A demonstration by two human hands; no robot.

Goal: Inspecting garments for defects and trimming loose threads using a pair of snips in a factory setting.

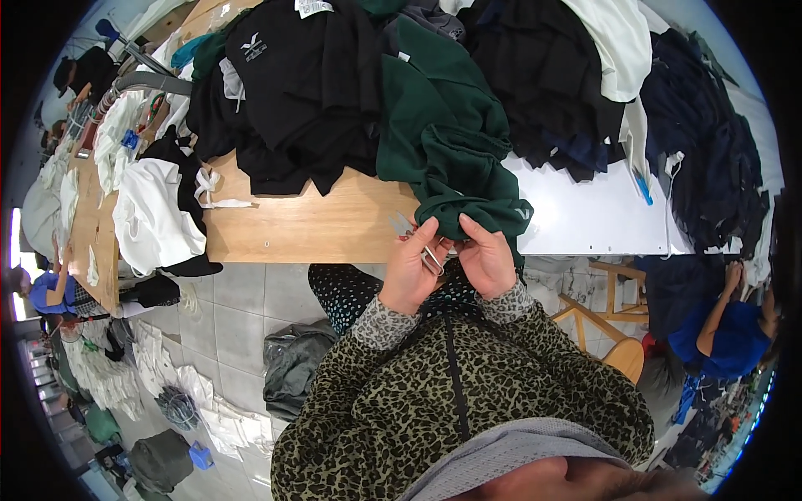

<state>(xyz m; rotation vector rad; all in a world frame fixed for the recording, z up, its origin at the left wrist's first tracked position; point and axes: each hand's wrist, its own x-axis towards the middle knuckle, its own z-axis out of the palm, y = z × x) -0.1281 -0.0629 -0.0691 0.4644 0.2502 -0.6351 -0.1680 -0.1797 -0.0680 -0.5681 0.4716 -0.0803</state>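
A dark green garment [447, 108] lies along the table toward me, its near end gathered at the table's front edge. My left hand [408, 271] pinches that end between thumb and fingers. The same hand also holds a small pair of scissors [432, 260], blades pointing up and left, a finger loop showing below the thumb. Close beside it, my right hand [488, 259] grips the green fabric, thumb on top. The fingers of both hands are partly hidden under the cloth. A small light mark shows on the fabric right of my right thumb.
Black garments [305, 100] are heaped left of the green one, with more black clothing [535, 75] to its right. A blue-handled tool [642, 189] hangs by a white garment. White cloth [157, 213] lies at left. Wooden stools [622, 359] stand at right; a person in blue [725, 330] works there.
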